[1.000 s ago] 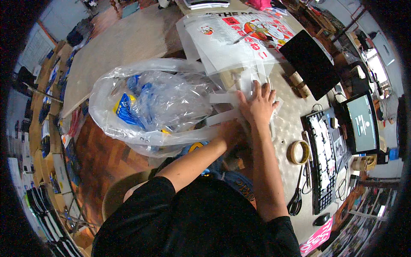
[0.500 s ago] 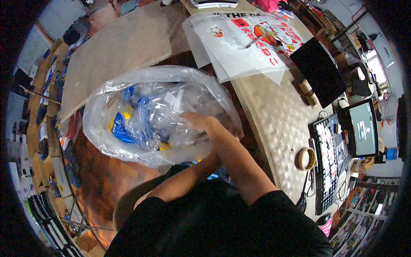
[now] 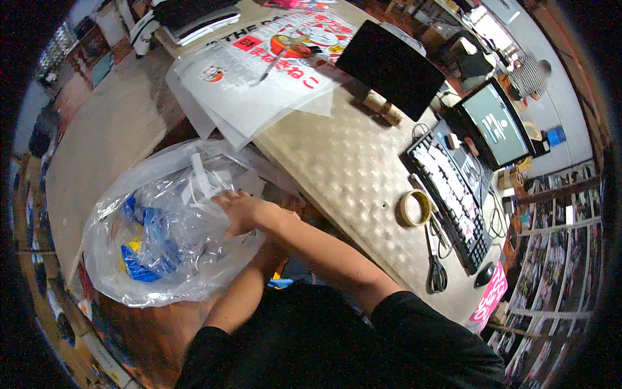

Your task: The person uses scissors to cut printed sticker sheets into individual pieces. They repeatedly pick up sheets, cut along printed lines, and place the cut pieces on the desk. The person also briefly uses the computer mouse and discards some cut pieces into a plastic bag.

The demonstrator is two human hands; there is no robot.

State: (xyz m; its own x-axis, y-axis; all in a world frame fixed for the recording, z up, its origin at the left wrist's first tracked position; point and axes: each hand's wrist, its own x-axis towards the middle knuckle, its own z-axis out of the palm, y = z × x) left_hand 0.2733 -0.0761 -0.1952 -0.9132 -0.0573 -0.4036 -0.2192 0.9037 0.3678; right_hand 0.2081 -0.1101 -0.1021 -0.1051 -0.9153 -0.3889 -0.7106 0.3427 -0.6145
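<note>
A large clear plastic bag [image 3: 107, 223] stands low at the left of the table, its mouth facing up. Crumpled clear wrappers lie inside, some with blue [image 3: 159, 236] and yellow printing. My right hand [image 3: 241, 212] reaches over the bag's right side, fingers spread on the crumpled plastic, close to a white strip [image 3: 199, 174]. No firm grip shows. My left forearm [image 3: 240, 298] passes beneath the right one near the bag's right rim. The left hand is mostly hidden behind the right forearm, so its fingers cannot be made out.
The padded table [image 3: 343, 168] edges the bag on the right. On it lie printed sheets [image 3: 259, 97] with a pen, a dark flat panel [image 3: 389, 68], a tape roll [image 3: 414, 208], a keyboard [image 3: 447, 194], a laptop [image 3: 495, 123] and a mouse [image 3: 484, 275]. Shelves [image 3: 557, 259] stand far right.
My view has swung right, so table and bag appear further left. My right hand still rests in the bag's right part, its fingers now more clearly spread on the plastic.
</note>
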